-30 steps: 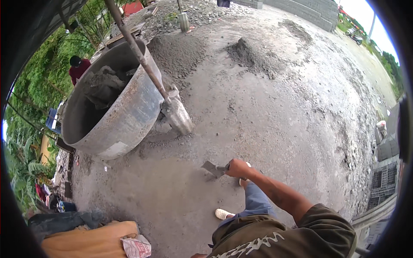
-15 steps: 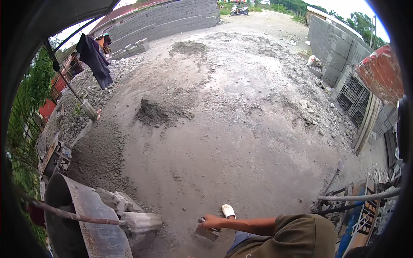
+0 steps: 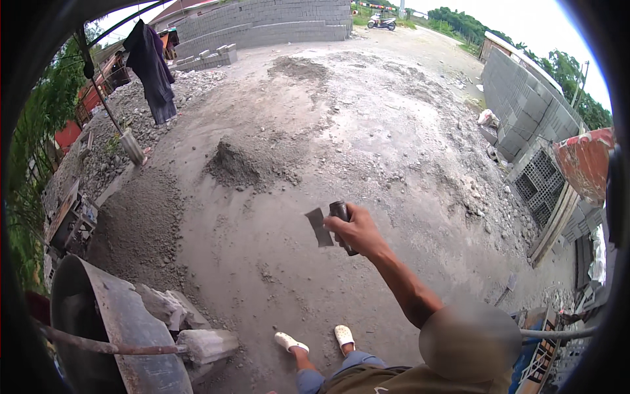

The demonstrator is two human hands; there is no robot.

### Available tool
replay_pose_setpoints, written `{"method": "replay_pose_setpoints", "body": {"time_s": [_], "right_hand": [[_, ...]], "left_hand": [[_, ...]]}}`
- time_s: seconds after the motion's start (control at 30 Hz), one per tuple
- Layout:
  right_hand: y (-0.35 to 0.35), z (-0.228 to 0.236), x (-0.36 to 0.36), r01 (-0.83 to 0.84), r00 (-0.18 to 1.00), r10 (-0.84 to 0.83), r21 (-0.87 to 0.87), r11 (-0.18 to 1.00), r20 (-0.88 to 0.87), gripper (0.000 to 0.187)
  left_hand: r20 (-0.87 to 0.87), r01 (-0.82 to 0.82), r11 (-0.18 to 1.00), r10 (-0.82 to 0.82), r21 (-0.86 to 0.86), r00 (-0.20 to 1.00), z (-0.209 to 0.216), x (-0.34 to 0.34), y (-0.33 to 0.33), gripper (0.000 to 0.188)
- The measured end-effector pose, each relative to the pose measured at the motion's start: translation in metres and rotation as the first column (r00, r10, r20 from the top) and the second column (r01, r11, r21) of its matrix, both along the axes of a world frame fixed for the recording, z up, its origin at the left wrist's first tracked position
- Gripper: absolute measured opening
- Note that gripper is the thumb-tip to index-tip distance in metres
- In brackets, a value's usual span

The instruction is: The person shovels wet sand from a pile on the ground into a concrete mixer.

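Out ahead of my body, over the bare grey ground [image 3: 262, 230], my right hand [image 3: 362, 230] is closed around the thick dark handle of a trowel [image 3: 318, 227]. The tool has a flat, grey, roughly rectangular metal blade, tilted nearly on edge and well off the ground. The thumb and fingers wrap the grip; part of the blade behind them is hidden. My left hand does not show. Below stand my feet in pale clogs [image 3: 344, 337].
At the lower left is a large metal drum [image 3: 134, 328] with a rusty bar and a concrete-crusted post [image 3: 208, 345]. Beyond lie a gravel heap [image 3: 141, 226] and a sand mound [image 3: 236, 164]. Stacked grey blocks [image 3: 525, 105] and a reddish container [image 3: 586, 164] line the right.
My right hand has risen and swung forward with the trowel, from low near my feet to out in front. The arm is straighter, and both clogs now show.
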State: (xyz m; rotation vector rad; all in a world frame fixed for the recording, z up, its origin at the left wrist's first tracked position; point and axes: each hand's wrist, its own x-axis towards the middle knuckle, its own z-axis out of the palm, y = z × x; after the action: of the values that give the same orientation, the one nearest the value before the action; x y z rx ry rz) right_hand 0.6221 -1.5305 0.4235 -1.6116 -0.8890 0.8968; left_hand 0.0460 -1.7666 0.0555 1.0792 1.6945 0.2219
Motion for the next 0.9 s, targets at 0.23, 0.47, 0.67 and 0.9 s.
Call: {"method": "replay_pose_setpoints", "body": {"time_s": [0.23, 0.47, 0.67, 0.9], "right_hand": [[0.04, 0.062, -0.068, 0.06, 0.674, -0.281, 0.328, 0.943, 0.683, 0.021], [0.16, -0.093, -0.103, 0.053, 0.462, 0.075, -0.111, 0.992, 0.884, 0.03], [0.224, -0.338, -0.091, 0.089, 0.399, 0.502, -0.577, 0.812, 0.767, 0.018], [0.264, -0.523, -0.103, -0.048, 0.533, 0.78, -0.908, 0.416, 0.329, 0.04]], "left_hand": [[0.167, -0.08, 0.997, 0.08, -0.01, 0.983, -0.016, -0.067, 0.155, 0.041], [0.105, -0.307, 0.94, 0.324, -0.151, 0.94, -0.013, -0.111, 0.225, 0.045], [0.113, -0.318, 0.9, 0.364, -0.297, 0.925, -0.013, -0.127, 0.259, 0.048], [-0.064, -0.464, 0.729, 0.504, -0.503, 0.861, -0.008, -0.151, 0.313, 0.037]]}}
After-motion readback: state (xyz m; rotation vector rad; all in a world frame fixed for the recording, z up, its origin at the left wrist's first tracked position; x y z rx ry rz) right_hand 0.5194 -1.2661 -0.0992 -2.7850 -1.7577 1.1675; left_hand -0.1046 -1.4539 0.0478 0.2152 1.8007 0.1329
